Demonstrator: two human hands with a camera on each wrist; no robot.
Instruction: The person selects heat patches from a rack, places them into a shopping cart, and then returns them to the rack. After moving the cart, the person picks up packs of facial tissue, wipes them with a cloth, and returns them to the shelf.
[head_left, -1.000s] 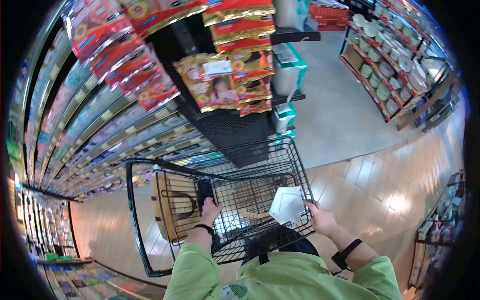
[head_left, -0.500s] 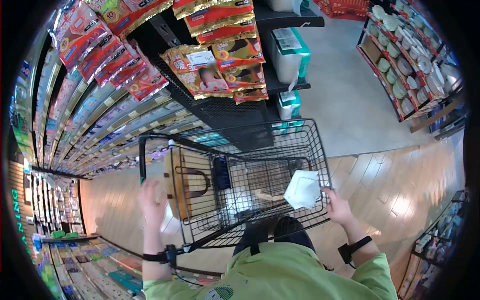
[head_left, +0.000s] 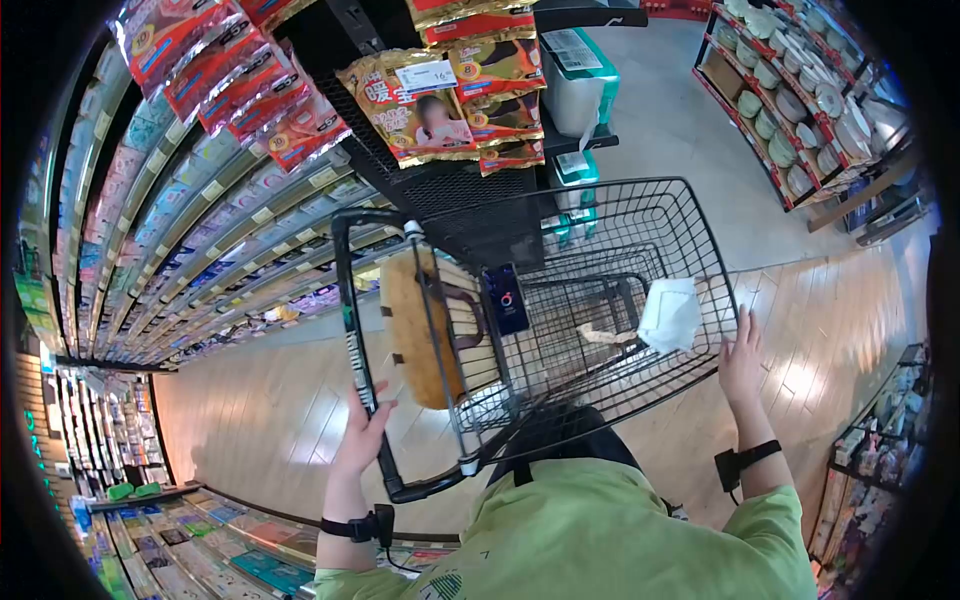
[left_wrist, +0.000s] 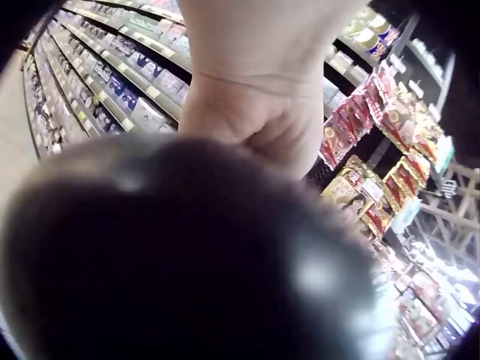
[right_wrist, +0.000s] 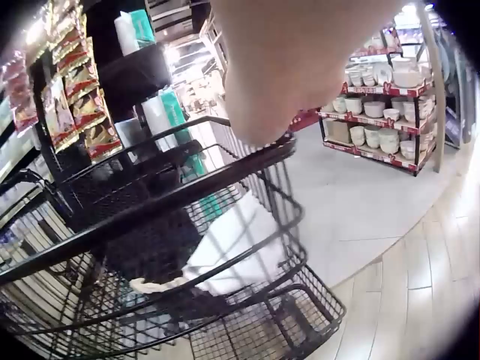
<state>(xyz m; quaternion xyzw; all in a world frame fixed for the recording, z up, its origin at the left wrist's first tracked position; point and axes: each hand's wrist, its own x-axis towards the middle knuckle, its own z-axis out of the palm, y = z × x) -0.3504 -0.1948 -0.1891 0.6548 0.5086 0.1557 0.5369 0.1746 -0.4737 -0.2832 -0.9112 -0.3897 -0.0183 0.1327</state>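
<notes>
A black wire shopping cart (head_left: 610, 400) stands slanted before the person. In the head view the left hand (head_left: 361, 432) grips the cart's handle (head_left: 352, 330) near its lower end; the left wrist view hides its fingers behind a large blurred dark shape. The right hand (head_left: 740, 362) rests at the cart's far rim corner, fingers fairly straight. In the child seat lies a tan bag (head_left: 425, 330) with a dark brown handle. Beside it is a dark phone-like screen (head_left: 506, 298) with a small logo. A white folded item (head_left: 668, 315) and a beige strip (head_left: 605, 334) lie in the basket.
Red and gold packets (head_left: 415, 110) hang from a black rack close ahead of the cart. Long shelves of packaged goods (head_left: 200, 220) run along the left. A bowl-and-dish rack (head_left: 790, 110) stands at the far right, past pale floor tiles (head_left: 650, 130).
The left hand has left the cart's inside and come to the handle. The cart has swung and shifted right and forward in view. The right hand has loosened from gripping the rim, its fingers straighter.
</notes>
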